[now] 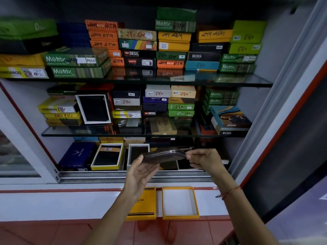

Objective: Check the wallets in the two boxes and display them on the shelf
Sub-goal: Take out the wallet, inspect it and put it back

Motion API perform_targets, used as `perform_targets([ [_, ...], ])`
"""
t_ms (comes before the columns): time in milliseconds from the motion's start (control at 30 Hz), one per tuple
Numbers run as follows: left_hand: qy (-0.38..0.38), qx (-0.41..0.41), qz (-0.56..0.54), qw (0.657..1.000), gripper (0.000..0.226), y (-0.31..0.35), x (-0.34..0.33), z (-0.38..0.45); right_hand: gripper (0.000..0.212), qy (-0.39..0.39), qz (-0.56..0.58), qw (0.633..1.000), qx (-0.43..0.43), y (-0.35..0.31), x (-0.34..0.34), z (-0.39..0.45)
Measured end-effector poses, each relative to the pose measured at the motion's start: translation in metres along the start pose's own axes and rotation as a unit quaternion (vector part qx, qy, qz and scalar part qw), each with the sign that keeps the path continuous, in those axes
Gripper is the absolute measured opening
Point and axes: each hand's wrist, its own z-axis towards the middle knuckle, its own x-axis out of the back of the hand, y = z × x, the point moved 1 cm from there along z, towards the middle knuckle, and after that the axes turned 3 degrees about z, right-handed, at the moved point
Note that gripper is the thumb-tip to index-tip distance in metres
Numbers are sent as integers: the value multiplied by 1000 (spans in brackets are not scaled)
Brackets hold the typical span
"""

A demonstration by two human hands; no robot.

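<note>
A dark brown zip-around wallet (163, 155) is held edge-up in front of the bottom shelf. My left hand (141, 171) supports it from below at its left end. My right hand (203, 159) pinches the zipper pull at its right end. On the white ledge below lie a yellow box lid (146, 206) printed with part of a brand name and an open yellow box (179, 202) with a white, bare inside. Open display boxes with black wallets (107, 156) stand on the bottom shelf (134, 174) behind my hands.
Two glass shelves (141, 80) above carry stacks of coloured wallet boxes with handwritten prices. A framed black wallet (93, 108) leans on the middle shelf. A sliding glass door frame (283, 85) stands at the right, another at the left.
</note>
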Motion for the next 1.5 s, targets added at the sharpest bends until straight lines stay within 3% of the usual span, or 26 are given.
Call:
perform_targets([
  [133,-102,38,-97,989,80,-6,-4,-3,14,-51,28,997,-41,-2,-37,0],
  [233,-135,19,-118,984,76,-4,-4,-4,11,-45,-26,998,23,1,-60,2],
  [467,-127,-28,-108,986,77,4,14,-1,6,-155,-65,986,12,-18,-70,0],
  [600,-98,-61,-100,988,79,19,27,6,10,-131,-44,990,6,-42,-48,0],
  [700,-67,-75,-40,994,75,32,25,12,5,-86,-65,994,20,-50,-31,1],
  [800,-38,-114,70,990,43,38,10,17,9,-19,-110,993,48,-48,-27,1],
  [867,19,-133,112,985,29,34,0,19,12,22,-160,983,89,-45,-33,-1],
  [933,62,-137,148,977,50,26,-13,22,13,55,-228,962,142,-43,-47,-4],
  [1033,92,-130,210,965,101,15,-31,21,14,25,-274,940,204,-35,-68,-9],
  [1167,80,-92,206,971,100,3,-27,16,10,29,-314,936,156,-18,-51,-6],
  [1233,55,-74,241,966,90,-7,-24,10,11,-5,-253,958,131,-6,-38,-10],
  [1300,34,-52,286,956,70,-22,-19,4,10,-17,-200,973,115,8,-28,-20],
  [1367,3,-41,334,942,53,-38,-10,0,8,22,-218,969,116,29,-19,-26],
  [1500,-24,-18,428,903,53,-68,10,-4,7,54,-257,961,81,87,-10,-29],
])
